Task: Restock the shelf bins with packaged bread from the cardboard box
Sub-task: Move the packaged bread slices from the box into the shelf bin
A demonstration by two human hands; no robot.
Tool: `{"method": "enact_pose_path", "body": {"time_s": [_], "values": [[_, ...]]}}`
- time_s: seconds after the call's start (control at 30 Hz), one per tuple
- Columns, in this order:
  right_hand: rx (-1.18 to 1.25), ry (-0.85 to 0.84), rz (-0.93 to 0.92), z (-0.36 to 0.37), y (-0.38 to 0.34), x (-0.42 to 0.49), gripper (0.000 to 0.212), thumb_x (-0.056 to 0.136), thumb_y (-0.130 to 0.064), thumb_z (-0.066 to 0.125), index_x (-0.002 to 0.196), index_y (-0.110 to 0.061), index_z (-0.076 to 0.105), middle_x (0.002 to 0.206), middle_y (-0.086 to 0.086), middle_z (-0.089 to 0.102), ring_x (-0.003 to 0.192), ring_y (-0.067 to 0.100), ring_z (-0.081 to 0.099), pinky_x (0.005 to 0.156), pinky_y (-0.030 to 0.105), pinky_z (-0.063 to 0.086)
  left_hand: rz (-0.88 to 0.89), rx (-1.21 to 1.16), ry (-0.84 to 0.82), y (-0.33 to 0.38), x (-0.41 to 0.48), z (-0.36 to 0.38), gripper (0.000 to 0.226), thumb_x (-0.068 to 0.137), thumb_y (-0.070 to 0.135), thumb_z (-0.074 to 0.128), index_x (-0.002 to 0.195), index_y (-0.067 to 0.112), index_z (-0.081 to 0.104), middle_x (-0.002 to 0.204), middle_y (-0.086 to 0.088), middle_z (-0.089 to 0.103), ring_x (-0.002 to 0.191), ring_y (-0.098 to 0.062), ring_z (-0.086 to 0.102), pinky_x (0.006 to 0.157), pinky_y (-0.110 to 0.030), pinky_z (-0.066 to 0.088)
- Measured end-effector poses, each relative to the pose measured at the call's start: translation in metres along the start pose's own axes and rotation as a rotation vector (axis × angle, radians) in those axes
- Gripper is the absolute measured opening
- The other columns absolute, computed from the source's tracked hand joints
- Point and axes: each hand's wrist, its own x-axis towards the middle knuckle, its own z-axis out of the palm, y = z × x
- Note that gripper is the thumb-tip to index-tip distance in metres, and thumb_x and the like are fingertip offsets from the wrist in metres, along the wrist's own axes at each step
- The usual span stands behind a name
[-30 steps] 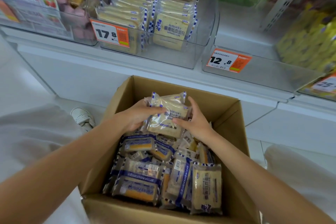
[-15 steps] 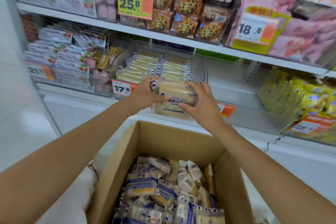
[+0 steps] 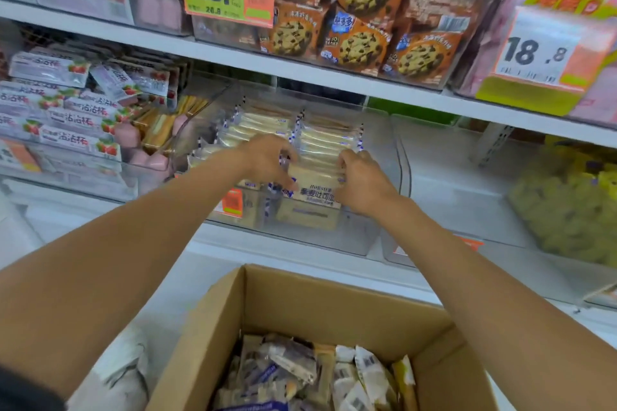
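A clear shelf bin (image 3: 367, 237) on the middle shelf holds two rows of packaged bread (image 3: 320, 140) in clear wrappers with blue-and-white edges. My left hand (image 3: 267, 158) and my right hand (image 3: 362, 182) are inside the bin's front right part, gripping one bread packet (image 3: 314, 178) from its two sides, at the front of the right row. Below, the open cardboard box (image 3: 334, 304) holds several more bread packets (image 3: 300, 374) piled loosely.
Left of the bread bin is a bin of strawberry-print snack packs (image 3: 66, 110). On the right sit a see-through bin (image 3: 467, 203) with nothing showing in it and a bin of yellow packets (image 3: 574, 203). The shelf above carries cookie packs (image 3: 360, 10) and price tags.
Both hands lifted a bread packet out of the box, carried it up and forward, and now hold it inside the bin. The view tilted up toward the shelves.
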Motion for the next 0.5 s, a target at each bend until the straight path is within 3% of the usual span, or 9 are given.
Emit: {"method": "enact_pose_path", "body": {"time_s": [0.1,0.23,0.3,0.4,0.5], "values": [[-0.023,-0.042,-0.001,-0.004,0.001,0.004,0.047,0.077,-0.025,0.074,0.118,-0.017,0.053,0.114,0.008,0.043,0.111,0.027,0.044,0.088,0.034,0.041,-0.002,0.044,-0.102,0.004,0.007,-0.009,0.056,0.067,0.034,0.090,0.117,0.025,0.065,0.128,0.006,0.055,0.113,-0.020,0.057,0.098,-0.038,0.050],[-0.094,0.031,0.014,-0.009,0.004,0.006,0.040,0.074,-0.024,0.073,0.108,-0.021,0.052,0.107,0.002,0.036,0.114,0.024,0.036,0.088,0.036,0.033,0.093,0.232,0.102,0.010,0.016,-0.003,0.040,0.066,0.036,0.089,0.100,0.033,0.068,0.129,0.002,0.057,0.124,-0.024,0.047,0.107,-0.046,0.037],[-0.025,0.005,-0.012,-0.005,0.006,0.006,0.052,0.074,-0.019,0.073,0.120,-0.019,0.049,0.123,0.005,0.037,0.125,0.025,0.030,0.101,0.041,0.035,0.120,0.273,0.162,0.009,0.018,0.004,0.039,0.066,0.037,0.088,0.099,0.036,0.068,0.132,0.004,0.054,0.129,-0.024,0.042,0.110,-0.047,0.031],[0.069,-0.137,-0.053,0.004,0.010,0.010,0.082,0.080,-0.018,0.071,0.150,-0.024,0.028,0.156,0.009,0.019,0.145,0.027,0.010,0.118,0.037,0.022,0.090,0.092,0.099,-0.003,0.018,0.009,0.043,0.063,0.031,0.092,0.093,0.039,0.062,0.131,0.002,0.052,0.125,-0.024,0.047,0.107,-0.046,0.037],[0.048,-0.138,-0.043,0.006,0.010,0.014,0.080,0.082,-0.020,0.070,0.150,-0.028,0.030,0.159,0.013,0.014,0.148,0.028,0.005,0.120,0.042,0.019,0.049,-0.013,0.050,-0.005,0.015,0.008,0.052,0.065,0.022,0.091,0.110,0.024,0.066,0.135,-0.002,0.050,0.123,-0.023,0.049,0.104,-0.038,0.042]]}}
